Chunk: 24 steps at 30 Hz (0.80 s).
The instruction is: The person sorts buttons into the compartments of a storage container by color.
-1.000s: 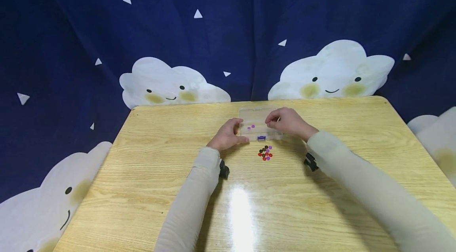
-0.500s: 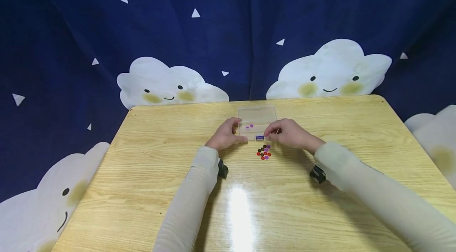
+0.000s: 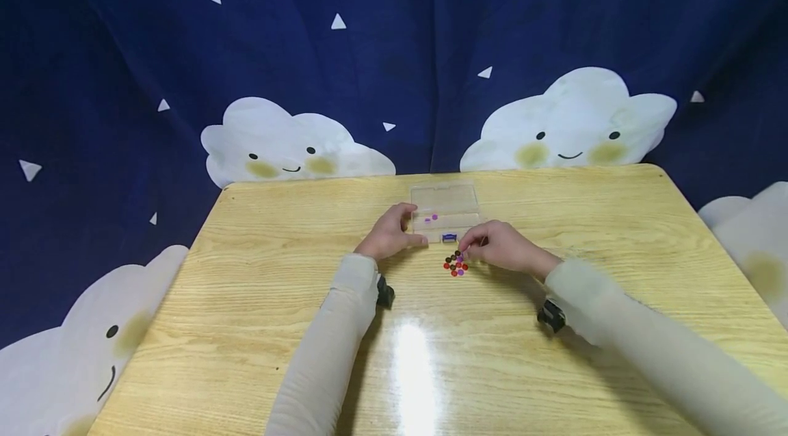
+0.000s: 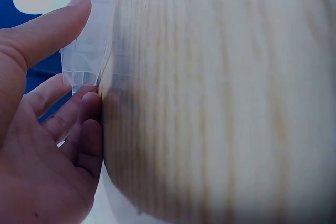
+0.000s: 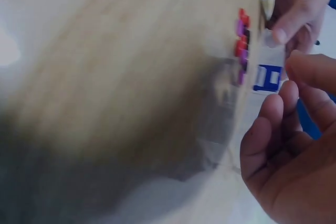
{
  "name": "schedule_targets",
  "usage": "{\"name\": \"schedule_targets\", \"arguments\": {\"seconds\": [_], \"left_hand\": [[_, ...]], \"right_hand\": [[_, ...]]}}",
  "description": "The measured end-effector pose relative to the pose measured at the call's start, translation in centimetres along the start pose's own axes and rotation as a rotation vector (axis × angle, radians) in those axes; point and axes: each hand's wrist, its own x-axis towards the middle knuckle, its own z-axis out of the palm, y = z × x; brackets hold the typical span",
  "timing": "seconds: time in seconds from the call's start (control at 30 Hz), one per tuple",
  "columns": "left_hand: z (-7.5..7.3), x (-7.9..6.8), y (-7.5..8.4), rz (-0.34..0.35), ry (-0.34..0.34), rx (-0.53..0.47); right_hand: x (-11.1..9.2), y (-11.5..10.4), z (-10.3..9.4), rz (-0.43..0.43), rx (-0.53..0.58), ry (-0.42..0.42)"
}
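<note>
A clear plastic box (image 3: 464,222) with a blue latch (image 3: 449,237) on its front stands near the table's far edge, lid tipped back. Two small purple pieces (image 3: 434,217) lie inside it, toward the left. My left hand (image 3: 389,231) grips the box's left end, thumb along the front and fingers round the side; the left wrist view shows the thumb against the clear wall (image 4: 94,30). Just in front lies a cluster of small round red, purple and dark beads (image 3: 455,266). My right hand (image 3: 501,246) reaches its thumb and forefinger to the cluster's upper right; whether they pinch a bead is hidden.
The wooden table (image 3: 295,299) spreads around both arms, and a bright light reflection lies on its near part. Behind the far edge hangs a dark blue curtain (image 3: 431,59) with white clouds and triangles. A black wrist camera (image 3: 550,316) sits under the right sleeve.
My right hand has come from over the box's right side, past the latch, down to the beads. The left hand stays on the box, and the two purple pieces stay inside.
</note>
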Motion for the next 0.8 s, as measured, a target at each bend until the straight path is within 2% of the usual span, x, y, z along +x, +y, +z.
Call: {"name": "schedule_targets", "arguments": {"seconds": [0.33, 0.8], "left_hand": [[0.1, 0.1, -0.1, -0.013, 0.0, -0.01], [0.0, -0.1, -0.2, -0.006, -0.004, -0.022]], "right_hand": [[-0.6, 0.6, 0.7, 0.032, 0.02, -0.023], [-0.2, 0.8, 1.3, 0.013, -0.066, -0.028]]}}
